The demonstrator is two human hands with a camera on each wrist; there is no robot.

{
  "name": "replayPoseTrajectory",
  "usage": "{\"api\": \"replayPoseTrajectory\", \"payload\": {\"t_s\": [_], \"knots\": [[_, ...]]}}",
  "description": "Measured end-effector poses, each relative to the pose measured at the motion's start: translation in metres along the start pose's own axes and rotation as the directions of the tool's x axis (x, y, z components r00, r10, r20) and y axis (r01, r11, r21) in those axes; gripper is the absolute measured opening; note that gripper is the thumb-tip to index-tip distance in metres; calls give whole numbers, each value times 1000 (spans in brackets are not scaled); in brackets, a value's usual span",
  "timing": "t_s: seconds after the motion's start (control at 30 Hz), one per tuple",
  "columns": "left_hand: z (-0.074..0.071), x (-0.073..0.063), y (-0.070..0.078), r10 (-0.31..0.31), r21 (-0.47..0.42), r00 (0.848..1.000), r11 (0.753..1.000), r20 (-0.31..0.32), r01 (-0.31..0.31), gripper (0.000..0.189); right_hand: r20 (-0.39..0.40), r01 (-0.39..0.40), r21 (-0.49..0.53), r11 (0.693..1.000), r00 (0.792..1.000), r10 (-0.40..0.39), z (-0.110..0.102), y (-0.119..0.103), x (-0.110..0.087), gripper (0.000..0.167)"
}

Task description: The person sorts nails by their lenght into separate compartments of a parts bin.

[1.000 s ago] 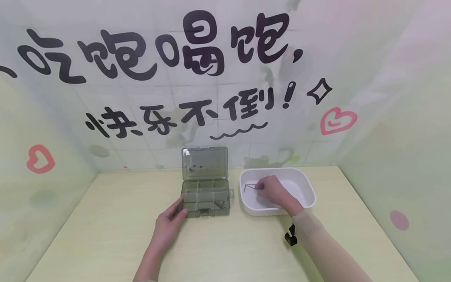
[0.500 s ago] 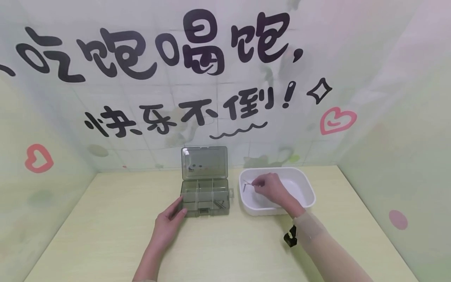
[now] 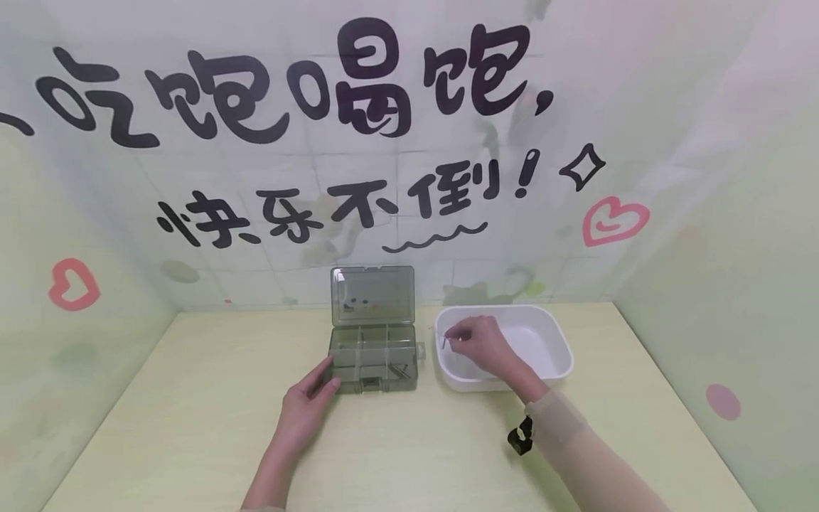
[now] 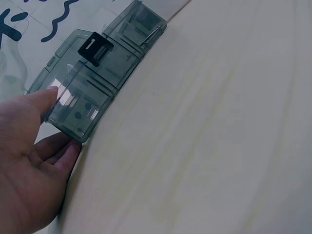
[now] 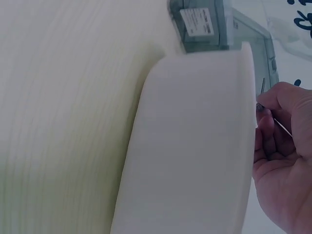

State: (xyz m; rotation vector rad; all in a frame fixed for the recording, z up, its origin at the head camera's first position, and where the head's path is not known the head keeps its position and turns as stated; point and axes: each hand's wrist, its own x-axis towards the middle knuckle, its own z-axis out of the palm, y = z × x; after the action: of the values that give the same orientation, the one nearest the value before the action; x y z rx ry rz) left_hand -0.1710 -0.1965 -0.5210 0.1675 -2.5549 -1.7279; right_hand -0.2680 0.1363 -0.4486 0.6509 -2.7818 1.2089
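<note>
thin metal piece (image 3: 444,343): it is pinched in the right hand's (image 3: 480,346) fingertips, at the left end of the white tray (image 3: 558,371), lower right of the frame's centre; whether the fingers hold more than 1 piece, i cannot tell. compared with half a second ago, that hand has shifted left towards the tray's rim, the grip kept, so picking up looks done and carrying seems to have begun. further left, at lower centre, stands the open box (image 3: 373,354), similar metal pieces (image 3: 400,370) in its front right compartment. the left hand (image 3: 303,414) grips its left front corner, unmoved, which probably keeps the box steady. around all this lies the pale table (image 3: 409,455).
</note>
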Motion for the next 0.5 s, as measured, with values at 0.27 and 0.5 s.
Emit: {"api": "replayPoseTrajectory", "payload": {"t_s": [0.27, 0.5], "knots": [[-1, 0, 0, -10, -11, 1000, 1000, 15, 10, 57, 55, -17, 98, 995, 998, 12, 13, -27, 0, 14], [0, 1, 0, -10, -13, 1000, 1000, 19, 10, 56, 94, -39, 108, 993, 995, 29, 28, -39, -1, 14]]}}
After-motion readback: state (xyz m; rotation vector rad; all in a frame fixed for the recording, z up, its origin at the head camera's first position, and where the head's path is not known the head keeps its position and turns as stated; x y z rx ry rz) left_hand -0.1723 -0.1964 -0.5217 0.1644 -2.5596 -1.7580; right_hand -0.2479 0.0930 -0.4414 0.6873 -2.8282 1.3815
